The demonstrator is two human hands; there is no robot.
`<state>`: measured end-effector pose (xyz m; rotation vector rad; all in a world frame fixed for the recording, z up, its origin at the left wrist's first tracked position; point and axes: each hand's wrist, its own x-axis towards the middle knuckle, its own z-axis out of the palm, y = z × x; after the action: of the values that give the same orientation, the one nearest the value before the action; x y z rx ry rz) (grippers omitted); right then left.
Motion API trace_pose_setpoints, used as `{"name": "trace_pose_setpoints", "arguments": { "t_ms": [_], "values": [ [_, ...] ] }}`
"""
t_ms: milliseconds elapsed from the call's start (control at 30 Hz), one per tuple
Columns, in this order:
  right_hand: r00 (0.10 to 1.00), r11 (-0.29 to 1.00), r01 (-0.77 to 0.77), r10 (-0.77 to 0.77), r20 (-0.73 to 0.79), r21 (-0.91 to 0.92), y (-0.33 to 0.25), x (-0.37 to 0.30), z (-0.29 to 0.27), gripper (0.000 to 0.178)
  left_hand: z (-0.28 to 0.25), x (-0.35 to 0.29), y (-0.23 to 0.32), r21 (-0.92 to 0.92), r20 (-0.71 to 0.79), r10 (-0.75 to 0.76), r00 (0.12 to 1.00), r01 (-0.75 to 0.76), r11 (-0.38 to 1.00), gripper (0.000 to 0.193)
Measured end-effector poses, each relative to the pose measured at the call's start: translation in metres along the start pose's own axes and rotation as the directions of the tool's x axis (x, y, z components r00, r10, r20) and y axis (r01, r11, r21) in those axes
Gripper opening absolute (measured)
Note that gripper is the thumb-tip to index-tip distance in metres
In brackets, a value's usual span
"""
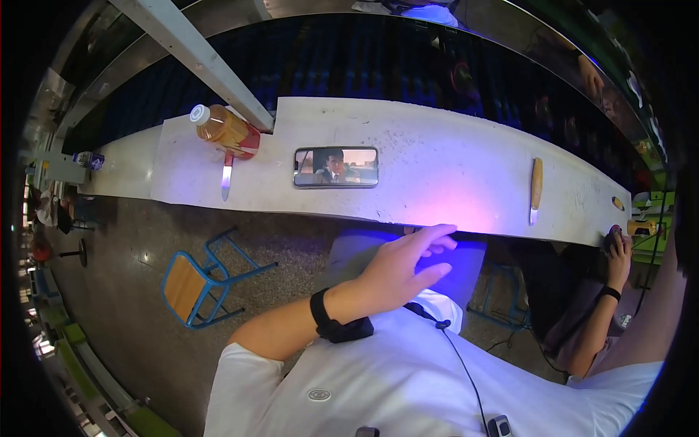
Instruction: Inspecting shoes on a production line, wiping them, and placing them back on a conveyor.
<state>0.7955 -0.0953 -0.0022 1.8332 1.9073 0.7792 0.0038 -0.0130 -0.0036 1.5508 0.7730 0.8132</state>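
Note:
My left hand (pixel 406 266) is over my lap, just in front of the work surface's near edge. Its fingers are stretched out with the thumb apart, and nothing shows in them. A black band circles the wrist. My right arm (pixel 655 313) rises along the right rim, and its hand is outside the picture. Beyond the left hand, a phone (pixel 336 167) playing a video lies on the white worktop (pixel 429 146). A knife with a wooden handle (pixel 536 183) lies farther right. Another knife (pixel 226 178) is beside a drink bottle (pixel 227 131) with a white cap.
A grey metal post (pixel 196 58) stands at the back left of the worktop. Left on the floor is a blue-framed stool (pixel 191 289) with a wooden seat. At the right, a co-worker's hand (pixel 619 255) holds a dark object near the table's end. A dark glossy panel (pixel 349 62) runs behind.

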Motion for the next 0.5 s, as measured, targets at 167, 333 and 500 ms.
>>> {"name": "trace_pose_setpoints", "arguments": {
  "t_ms": [167, 333, 500],
  "values": [
    [1.000, 1.000, 0.002, -0.002, -0.018, 0.002, 0.012, -0.002, 0.019, 0.028, -0.026, -0.026, -0.015, 0.019, -0.056, -0.217, 0.975, 0.218, 0.976, 0.034],
    [0.995, 1.000, 0.011, -0.008, 0.098, -0.026, -0.001, 0.018, 0.021, 0.033, -0.039, -0.047, -0.030, -0.090, -0.185, -0.334, 0.924, 0.323, 0.942, 0.019],
    [0.954, 0.972, 0.009, 0.063, 0.294, -0.237, -0.004, 0.004, 0.037, 0.033, -0.042, -0.049, -0.035, -0.136, -0.262, -0.371, 0.891, 0.347, 0.928, 0.019]
  ]
}}
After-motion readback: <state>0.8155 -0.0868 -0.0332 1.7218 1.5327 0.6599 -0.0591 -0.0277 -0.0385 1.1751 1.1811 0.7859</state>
